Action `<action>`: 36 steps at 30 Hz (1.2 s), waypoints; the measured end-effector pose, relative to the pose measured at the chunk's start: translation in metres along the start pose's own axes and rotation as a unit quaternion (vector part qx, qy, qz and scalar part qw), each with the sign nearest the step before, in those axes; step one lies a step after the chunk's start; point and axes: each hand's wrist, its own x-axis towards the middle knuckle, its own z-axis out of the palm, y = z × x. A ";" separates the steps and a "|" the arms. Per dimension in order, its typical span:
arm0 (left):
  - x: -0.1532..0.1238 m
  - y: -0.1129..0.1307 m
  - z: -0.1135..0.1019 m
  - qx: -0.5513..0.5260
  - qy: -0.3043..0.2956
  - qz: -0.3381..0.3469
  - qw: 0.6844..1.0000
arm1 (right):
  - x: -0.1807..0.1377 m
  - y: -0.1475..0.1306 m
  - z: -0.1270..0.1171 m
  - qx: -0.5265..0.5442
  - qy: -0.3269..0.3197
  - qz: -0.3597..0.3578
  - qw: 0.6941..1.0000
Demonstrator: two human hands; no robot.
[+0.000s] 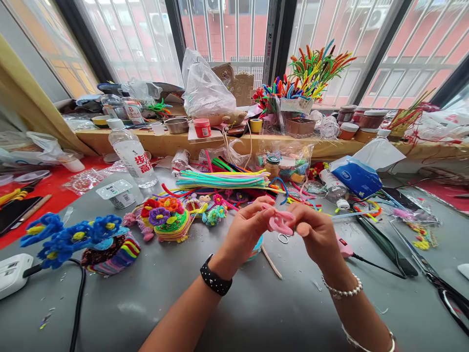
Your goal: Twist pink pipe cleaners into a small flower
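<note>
My left hand (246, 231) and my right hand (314, 232) meet over the grey table (227, 313), both pinched on a pink pipe cleaner (280, 222) bent into loops between them. A black band sits on my left wrist and a pearl bracelet on my right. Just beyond my hands lies a bundle of straight pipe cleaners (223, 180) in several colours. A thin wooden stick (271, 262) and a small metal ring (283, 238) lie on the table under my hands.
Finished pipe-cleaner flowers (166, 217) and blue flowers (69, 237) sit at left, near a water bottle (131, 154). A pink glue gun (345, 247) with a cord, a tissue pack (357, 177) and scissors (445, 288) lie right. The windowsill holds a pipe-cleaner bunch (315, 68).
</note>
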 end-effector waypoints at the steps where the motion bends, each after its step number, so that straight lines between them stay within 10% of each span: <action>1: -0.001 0.000 -0.001 0.008 -0.014 0.002 1.000 | 0.001 0.001 0.000 0.043 -0.019 0.038 0.998; 11: 0.003 0.008 -0.014 0.145 -0.122 -0.020 0.982 | 0.001 -0.002 0.002 0.133 -0.118 0.276 0.945; 36: 0.006 -0.002 -0.011 0.171 -0.088 -0.064 0.979 | 0.006 -0.003 0.001 0.233 0.061 0.348 0.906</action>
